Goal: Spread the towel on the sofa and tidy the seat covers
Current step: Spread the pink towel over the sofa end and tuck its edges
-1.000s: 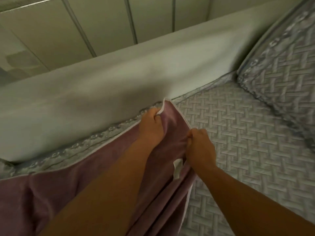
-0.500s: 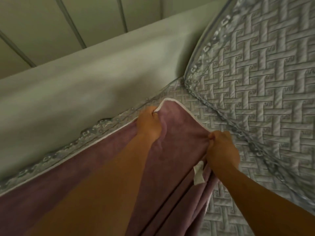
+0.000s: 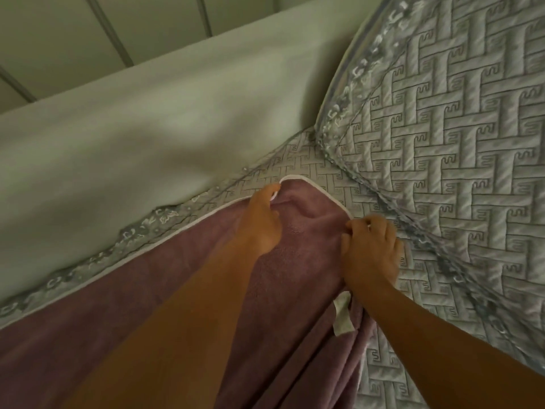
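While left hand (image 3: 262,221) pinches towel (image 3: 306,261) corner, right hand (image 3: 370,252) grips its edge

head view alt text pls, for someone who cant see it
Two bare hands hold a purple towel on a quilted grey seat cover: the left hand pinches its white-edged corner near the sofa back, the right hand grips the side edge. A white tag hangs below the right hand.

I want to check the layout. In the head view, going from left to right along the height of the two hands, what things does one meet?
Plain sofa back → purple towel → left hand gripping the towel's corner → right hand gripping the towel's edge → quilted seat cover → quilted cushion.
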